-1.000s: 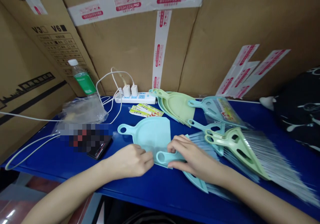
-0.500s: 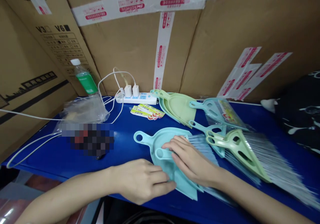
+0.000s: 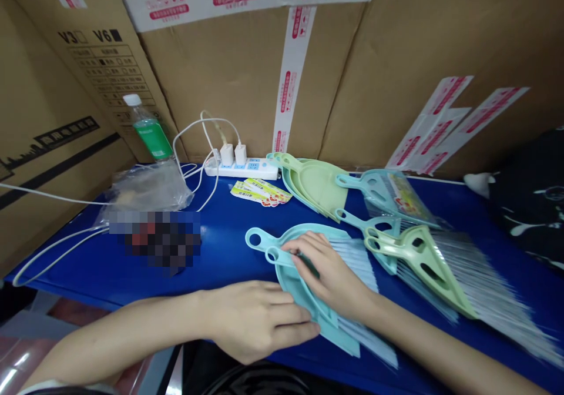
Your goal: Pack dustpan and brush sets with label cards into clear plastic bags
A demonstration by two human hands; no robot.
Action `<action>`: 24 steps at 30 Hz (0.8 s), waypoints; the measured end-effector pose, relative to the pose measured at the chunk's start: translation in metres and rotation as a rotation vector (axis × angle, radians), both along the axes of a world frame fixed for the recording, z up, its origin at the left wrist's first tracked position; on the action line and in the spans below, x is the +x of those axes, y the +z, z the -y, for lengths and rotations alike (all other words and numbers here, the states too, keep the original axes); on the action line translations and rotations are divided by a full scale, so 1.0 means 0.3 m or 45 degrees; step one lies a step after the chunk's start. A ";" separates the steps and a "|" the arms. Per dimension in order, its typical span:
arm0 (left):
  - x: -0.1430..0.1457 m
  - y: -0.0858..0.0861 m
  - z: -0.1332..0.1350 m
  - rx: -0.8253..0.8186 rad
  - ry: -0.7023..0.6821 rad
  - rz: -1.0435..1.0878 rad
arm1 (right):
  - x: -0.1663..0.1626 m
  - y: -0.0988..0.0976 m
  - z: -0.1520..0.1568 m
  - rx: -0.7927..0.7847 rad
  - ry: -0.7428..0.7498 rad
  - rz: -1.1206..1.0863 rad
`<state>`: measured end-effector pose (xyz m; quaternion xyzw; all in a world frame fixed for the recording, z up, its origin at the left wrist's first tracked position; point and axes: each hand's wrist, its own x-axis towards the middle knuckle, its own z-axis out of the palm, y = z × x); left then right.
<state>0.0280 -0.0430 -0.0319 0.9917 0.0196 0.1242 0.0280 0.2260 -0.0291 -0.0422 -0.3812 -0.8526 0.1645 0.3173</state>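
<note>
Together, a light-blue dustpan (image 3: pixel 293 280) and the light-blue hand brush (image 3: pixel 359 265) laid over it sit between and beneath the hands. The right hand (image 3: pixel 328 271) curls around the brush's handle from the right, holding it, with the ring end poking out leftward. At the pan's near left side, the left hand (image 3: pixel 259 321) has its fingers together and loosely bent, tips against the pan; whether they grip it I cannot tell. To the right, a green hand brush (image 3: pixel 408 251) overlaps another blue one; farther off, stacked dustpans (image 3: pixel 324 180) lie beside printed cards (image 3: pixel 259 192).
</note>
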 end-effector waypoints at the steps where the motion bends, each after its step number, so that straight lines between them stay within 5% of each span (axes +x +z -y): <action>1: 0.000 0.000 -0.001 -0.003 0.000 0.006 | -0.003 -0.003 -0.001 0.002 -0.012 -0.003; 10: 0.001 0.030 -0.012 0.198 0.097 0.082 | 0.094 0.066 -0.018 0.174 0.121 0.214; 17: -0.053 0.074 -0.080 0.440 0.572 0.157 | 0.165 0.093 -0.039 0.126 0.246 0.382; 24: -0.088 0.081 -0.125 0.274 0.887 0.008 | 0.159 0.089 -0.034 0.171 0.280 0.438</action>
